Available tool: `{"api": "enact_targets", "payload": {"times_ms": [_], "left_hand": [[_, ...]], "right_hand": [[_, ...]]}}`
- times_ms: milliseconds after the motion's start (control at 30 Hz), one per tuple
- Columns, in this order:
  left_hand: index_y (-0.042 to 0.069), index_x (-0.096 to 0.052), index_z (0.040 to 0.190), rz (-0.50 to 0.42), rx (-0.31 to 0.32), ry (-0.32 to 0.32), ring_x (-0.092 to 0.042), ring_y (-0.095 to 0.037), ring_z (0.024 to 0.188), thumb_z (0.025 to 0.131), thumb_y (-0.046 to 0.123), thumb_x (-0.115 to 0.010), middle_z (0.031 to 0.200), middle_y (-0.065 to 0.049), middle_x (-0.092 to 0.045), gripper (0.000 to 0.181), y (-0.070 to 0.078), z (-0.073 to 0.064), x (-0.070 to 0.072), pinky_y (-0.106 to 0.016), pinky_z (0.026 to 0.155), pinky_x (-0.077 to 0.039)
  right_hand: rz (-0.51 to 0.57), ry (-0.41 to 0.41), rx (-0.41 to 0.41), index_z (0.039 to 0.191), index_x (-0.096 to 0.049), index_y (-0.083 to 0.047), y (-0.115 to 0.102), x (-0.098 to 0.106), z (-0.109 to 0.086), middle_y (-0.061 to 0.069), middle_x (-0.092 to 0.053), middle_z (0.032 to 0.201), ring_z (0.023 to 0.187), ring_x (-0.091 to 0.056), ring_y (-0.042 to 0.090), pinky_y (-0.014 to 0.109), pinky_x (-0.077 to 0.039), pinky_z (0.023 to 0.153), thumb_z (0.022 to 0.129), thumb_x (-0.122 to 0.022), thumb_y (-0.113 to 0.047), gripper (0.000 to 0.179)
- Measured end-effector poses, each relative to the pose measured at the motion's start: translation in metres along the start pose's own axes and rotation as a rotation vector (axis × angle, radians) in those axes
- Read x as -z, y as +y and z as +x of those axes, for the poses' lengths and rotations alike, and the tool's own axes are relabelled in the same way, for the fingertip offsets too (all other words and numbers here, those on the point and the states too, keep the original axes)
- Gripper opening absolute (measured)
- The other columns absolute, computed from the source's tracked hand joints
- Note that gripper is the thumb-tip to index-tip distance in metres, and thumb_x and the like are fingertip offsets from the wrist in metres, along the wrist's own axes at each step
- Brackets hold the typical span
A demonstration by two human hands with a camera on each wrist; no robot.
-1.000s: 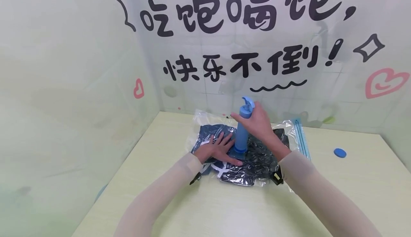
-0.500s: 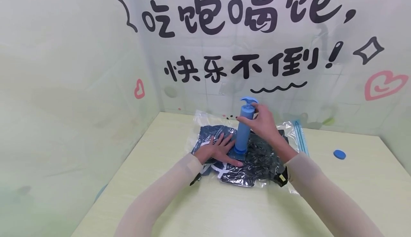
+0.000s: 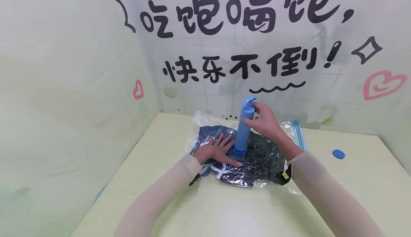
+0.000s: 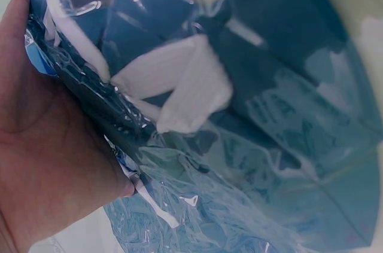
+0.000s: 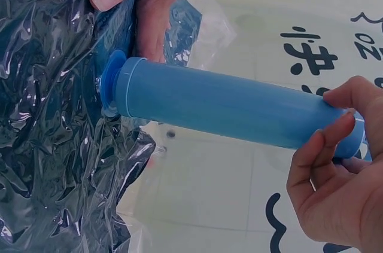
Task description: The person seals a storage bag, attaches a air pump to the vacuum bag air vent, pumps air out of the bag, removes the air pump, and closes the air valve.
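Observation:
A clear plastic vacuum bag (image 3: 266, 155) packed with dark clothes lies on the table, its surface wrinkled. On it stands a blue hand pump (image 3: 243, 133), nearly upright, its base against a round blue valve (image 5: 110, 84). My left hand (image 3: 219, 151) rests on the bag left of the pump, fingers spread. At the pump's top, my right hand (image 3: 264, 123) holds the upper end, thumb and fingers around it, just below the light blue handle (image 3: 249, 102). In the left wrist view, white straps (image 4: 200, 85) show through the plastic.
To the right, a round blue cap (image 3: 338, 154) lies on the pale table (image 3: 199, 212). A light blue zip strip (image 3: 300, 136) runs along the bag's right edge. Behind stands a wall sheet (image 3: 192, 94) with black lettering; another pale wall (image 3: 70, 105) rises at the left.
The pump's handle has turned about its shaft. My right hand has shifted its fingers around the top and moved slightly right and down. My left hand stays put.

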State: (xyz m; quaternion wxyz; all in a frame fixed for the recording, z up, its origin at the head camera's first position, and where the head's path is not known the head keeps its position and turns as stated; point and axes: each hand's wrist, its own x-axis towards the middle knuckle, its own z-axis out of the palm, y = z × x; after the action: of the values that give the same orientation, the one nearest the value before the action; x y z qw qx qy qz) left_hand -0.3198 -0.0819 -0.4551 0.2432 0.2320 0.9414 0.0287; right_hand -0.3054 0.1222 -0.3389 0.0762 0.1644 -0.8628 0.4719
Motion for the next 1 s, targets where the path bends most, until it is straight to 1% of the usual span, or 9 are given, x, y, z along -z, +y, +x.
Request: {"api": "enact_targets", "payload": {"times_ms": [100,200,333,467,567,700,800,900,1000], "left_hand": [[0.034,0.002,0.164,-0.006,0.004,0.003,0.027,-0.021,0.147,0.082,0.086,-0.052,0.166,0.011,0.021,0.111,0.0,0.0,-0.001,-0.057,0.114,0.016],[0.036,0.003,0.164,-0.002,0.005,0.007,0.027,-0.021,0.147,0.081,0.086,-0.051,0.166,0.012,0.02,0.111,-0.001,0.0,-0.001,-0.057,0.114,0.015],[0.037,0.003,0.163,0.002,0.001,0.008,0.026,-0.02,0.147,0.08,0.088,-0.051,0.166,0.012,0.02,0.111,-0.002,-0.001,-0.001,-0.058,0.114,0.015],[0.036,0.002,0.164,-0.006,-0.006,0.009,0.026,-0.021,0.147,0.081,0.086,-0.051,0.166,0.011,0.02,0.11,-0.002,-0.002,-0.001,-0.057,0.114,0.015],[0.036,0.003,0.163,-0.013,-0.008,0.005,0.027,-0.021,0.147,0.082,0.085,-0.052,0.166,0.011,0.02,0.11,-0.001,-0.001,-0.001,-0.057,0.114,0.015],[0.035,0.003,0.164,-0.02,-0.015,0.002,0.026,-0.022,0.147,0.083,0.084,-0.053,0.166,0.01,0.02,0.11,-0.001,-0.001,-0.001,-0.058,0.114,0.015],[0.036,0.004,0.163,-0.009,-0.016,0.003,0.026,-0.022,0.147,0.083,0.085,-0.052,0.166,0.01,0.02,0.11,-0.002,-0.001,0.0,-0.057,0.114,0.015],[0.036,0.004,0.163,-0.002,-0.019,0.008,0.025,-0.022,0.148,0.082,0.086,-0.05,0.166,0.01,0.02,0.11,-0.002,-0.003,0.0,-0.057,0.114,0.014],[0.036,0.004,0.163,-0.007,-0.023,0.009,0.025,-0.022,0.148,0.082,0.086,-0.05,0.166,0.009,0.02,0.11,-0.002,-0.004,0.001,-0.057,0.114,0.014]], "right_hand": [[0.007,0.015,-0.006,0.112,-0.057,0.003,0.002,-0.002,0.001,0.019,-0.062,0.114,0.107,-0.056,0.035,0.051,-0.047,0.089,0.086,-0.068,-0.005,0.029],[0.014,0.041,-0.018,0.11,-0.057,0.002,0.003,-0.005,0.002,0.018,-0.061,0.108,0.098,-0.054,0.035,0.047,-0.045,0.083,0.085,-0.068,-0.007,0.029],[0.023,0.08,-0.032,0.116,-0.059,0.002,0.002,-0.01,0.004,0.018,-0.062,0.109,0.098,-0.057,0.035,0.05,-0.047,0.087,0.085,-0.071,-0.01,0.035],[0.021,0.155,-0.03,0.113,-0.065,0.0,0.003,-0.018,0.005,0.016,-0.067,0.109,0.1,-0.062,0.034,0.052,-0.048,0.09,0.086,-0.072,-0.013,0.031],[-0.006,0.216,-0.025,0.106,-0.068,-0.003,0.005,-0.023,0.006,0.013,-0.069,0.102,0.094,-0.064,0.032,0.05,-0.048,0.086,0.09,-0.074,-0.022,0.026],[-0.01,0.247,-0.033,0.106,-0.068,-0.004,0.007,-0.026,0.004,0.014,-0.069,0.102,0.094,-0.063,0.032,0.05,-0.048,0.086,0.092,-0.077,-0.034,0.034],[-0.006,0.257,-0.053,0.118,-0.063,-0.001,0.007,-0.026,0.003,0.017,-0.066,0.11,0.098,-0.061,0.035,0.052,-0.048,0.086,0.093,-0.076,-0.034,0.044],[0.012,0.265,-0.118,0.13,-0.049,0.001,0.008,-0.027,0.002,0.02,-0.061,0.112,0.098,-0.059,0.036,0.051,-0.048,0.081,0.092,-0.073,-0.034,0.057],[0.046,0.26,-0.185,0.129,-0.04,0.001,0.01,-0.026,0.001,0.02,-0.056,0.109,0.093,-0.056,0.036,0.049,-0.047,0.077,0.092,-0.072,-0.036,0.062]]}}
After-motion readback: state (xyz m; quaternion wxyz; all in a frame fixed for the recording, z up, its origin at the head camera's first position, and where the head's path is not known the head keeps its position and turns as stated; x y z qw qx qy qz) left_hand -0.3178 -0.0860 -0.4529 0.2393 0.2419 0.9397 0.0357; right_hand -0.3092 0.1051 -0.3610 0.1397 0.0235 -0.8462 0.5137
